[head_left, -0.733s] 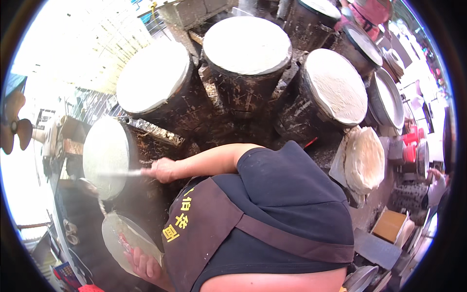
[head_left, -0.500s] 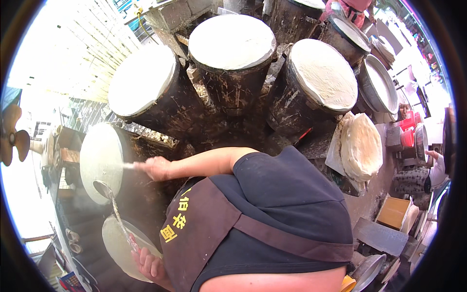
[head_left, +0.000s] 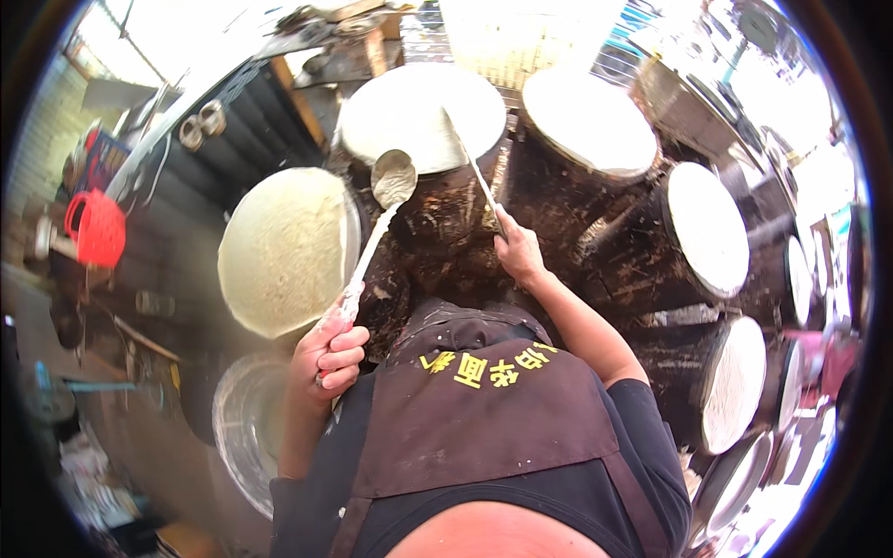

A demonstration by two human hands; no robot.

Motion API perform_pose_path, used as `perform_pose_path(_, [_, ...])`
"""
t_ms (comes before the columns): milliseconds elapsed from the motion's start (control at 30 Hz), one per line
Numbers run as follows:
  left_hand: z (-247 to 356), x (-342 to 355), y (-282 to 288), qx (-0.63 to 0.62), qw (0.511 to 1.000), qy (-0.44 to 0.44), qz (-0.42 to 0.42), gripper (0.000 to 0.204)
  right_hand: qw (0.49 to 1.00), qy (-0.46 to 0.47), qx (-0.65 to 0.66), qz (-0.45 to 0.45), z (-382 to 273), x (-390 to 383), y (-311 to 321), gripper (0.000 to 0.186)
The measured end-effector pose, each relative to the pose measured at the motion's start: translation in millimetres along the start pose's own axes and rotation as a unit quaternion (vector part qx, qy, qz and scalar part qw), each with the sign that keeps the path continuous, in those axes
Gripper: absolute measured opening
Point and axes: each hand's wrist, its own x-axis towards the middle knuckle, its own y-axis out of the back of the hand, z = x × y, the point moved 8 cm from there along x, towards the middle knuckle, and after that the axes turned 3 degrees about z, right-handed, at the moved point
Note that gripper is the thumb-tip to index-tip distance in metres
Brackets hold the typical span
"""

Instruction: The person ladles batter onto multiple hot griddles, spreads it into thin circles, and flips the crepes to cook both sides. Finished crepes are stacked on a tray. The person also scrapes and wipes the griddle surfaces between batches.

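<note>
My left hand [head_left: 333, 361] is wrapped round the batter-coated handle of a ladle [head_left: 394, 179]. Its bowl, with pale batter in it, overlaps the near left edge of a round drum-top griddle [head_left: 409, 102] covered by a white batter sheet. In my right hand [head_left: 521, 253] is the handle of a long thin spatula [head_left: 478, 175]. Its blade reaches over the same white sheet; whether it touches cannot be told. Left of the ladle, a pale round sheet [head_left: 284, 256] covers another griddle and hangs slightly over its side.
More dark drums with white-topped griddles curve round to my right, among them one griddle [head_left: 709, 231] and another [head_left: 733, 386]. A see-through basin [head_left: 228, 418] stands at lower left. Farther left is a red plastic jug [head_left: 98, 231]. A dark corrugated panel [head_left: 237, 130] stands behind.
My view has swung left, so the drums now lie ahead and to the right. Both hands still hold their tools; the ladle now points away from me.
</note>
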Motion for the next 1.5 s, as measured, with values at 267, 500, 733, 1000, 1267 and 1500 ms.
perform_pose_path(267, [13,-48,23,0.060,0.984,-0.163,0.047,0.037,0.960,0.230,0.156,-0.042,-151,-26,-23,0.057])
perform_pose_path(500, [-7,-69,39,0.050,0.944,-0.307,0.109,0.053,0.724,0.596,0.087,-0.337,-294,-118,-56,0.048])
perform_pose_path(733, [-38,-95,57,0.087,0.854,-0.427,0.283,0.049,0.734,0.478,0.285,-0.389,-290,-89,-83,0.028])
perform_pose_path(1000, [-81,-119,64,-0.070,0.809,-0.517,0.271,0.039,0.818,0.542,-0.101,-0.162,-219,15,-206,0.055])
perform_pose_path(1267, [-108,-124,58,-0.152,0.787,-0.545,0.244,0.041,0.717,0.655,-0.057,-0.234,-274,-47,-237,0.013])
perform_pose_path(1500, [-116,-129,50,-0.189,0.773,-0.579,0.178,0.047,0.858,0.489,0.130,-0.094,-318,73,-167,0.004])
